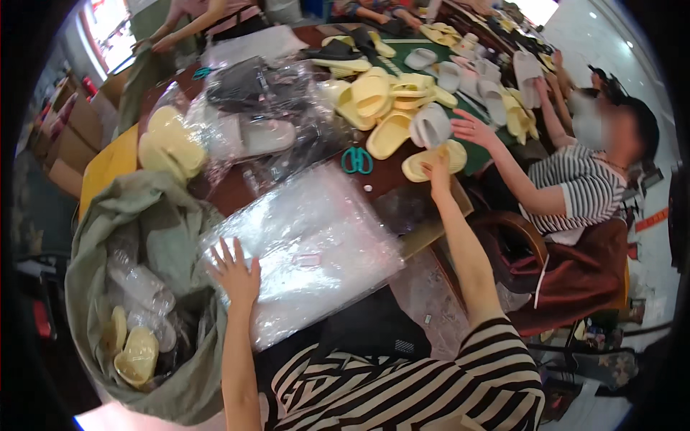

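In the head view, the dark red desk point(384, 176) spreads across the middle of the frame, with a green section point(394, 66) toward the upper right. A pile of pale yellow and grey slippers point(370, 93) covers much of that side. At upper center-left lie bagged slippers point(266, 136), some dark, some light. Cardboard boxes point(75, 140) stand at far left; pale, shiny floor point(650, 79) runs down the right rim. A person point(223, 14) stands at upper left, and a co-worker in a striped top point(575, 183) sits at right, one open hand point(471, 129) near the pile.

At center, the left hand point(237, 271) lies open, fingers spread, on the left edge of a stack of clear plastic bags point(323, 237). Right of center, the right hand point(435, 172) touches a yellow slipper point(455, 154) near the desk's edge; whether its fingers grip, I cannot tell.

Desk surface shows in a narrow strip between stack and pile, where teal scissors point(357, 161) lie. A grey-green sack point(93, 251) holding slippers crowds the stack's left side; a wooden chair back point(514, 223) bounds the right arm's side.
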### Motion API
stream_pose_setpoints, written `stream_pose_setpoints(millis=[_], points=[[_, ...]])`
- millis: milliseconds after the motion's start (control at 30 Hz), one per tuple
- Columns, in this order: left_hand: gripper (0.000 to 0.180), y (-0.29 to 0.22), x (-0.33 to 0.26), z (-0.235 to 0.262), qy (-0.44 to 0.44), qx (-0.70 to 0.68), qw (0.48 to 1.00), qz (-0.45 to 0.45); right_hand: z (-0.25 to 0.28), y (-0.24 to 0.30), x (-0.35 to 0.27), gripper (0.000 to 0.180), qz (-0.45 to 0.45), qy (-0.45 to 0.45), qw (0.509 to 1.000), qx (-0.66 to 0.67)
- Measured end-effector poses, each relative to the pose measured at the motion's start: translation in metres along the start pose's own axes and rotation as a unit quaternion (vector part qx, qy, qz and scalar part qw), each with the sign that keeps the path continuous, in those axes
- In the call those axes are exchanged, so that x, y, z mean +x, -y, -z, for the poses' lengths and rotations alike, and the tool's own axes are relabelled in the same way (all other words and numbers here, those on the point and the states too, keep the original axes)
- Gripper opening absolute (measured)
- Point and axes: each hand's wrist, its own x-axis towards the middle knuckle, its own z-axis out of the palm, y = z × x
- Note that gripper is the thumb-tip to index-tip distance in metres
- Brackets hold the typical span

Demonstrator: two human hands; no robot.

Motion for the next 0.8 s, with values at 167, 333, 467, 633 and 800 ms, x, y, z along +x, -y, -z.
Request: stream_pose_setpoints(millis=[167,333,467,633,800], points=[[0.072,0.017,-0.017,0.006,0.005,0.005,1.000,0.028,-0.075,0.014,-0.128,0.034,0.182,0.281,0.920,-0.204],[0.073,0.013,-0.011,0.008,0.004,-0.017,0.999,0.036,-0.170,0.015,-0.249,0.042,0.398,0.576,0.629,-0.338],[0.071,0.014,-0.017,0.004,-0.030,-0.040,0.998,0.035,-0.226,-0.032,-0.278,0.050,0.513,0.518,0.547,-0.412],[0.072,0.012,-0.014,0.009,-0.025,-0.048,0.998,0.037,-0.224,-0.094,-0.249,0.056,0.464,0.444,0.601,-0.476],[0.075,0.017,-0.017,0.001,-0.034,-0.043,0.998,0.029,-0.227,-0.082,-0.246,0.057,0.433,0.484,0.594,-0.475]])
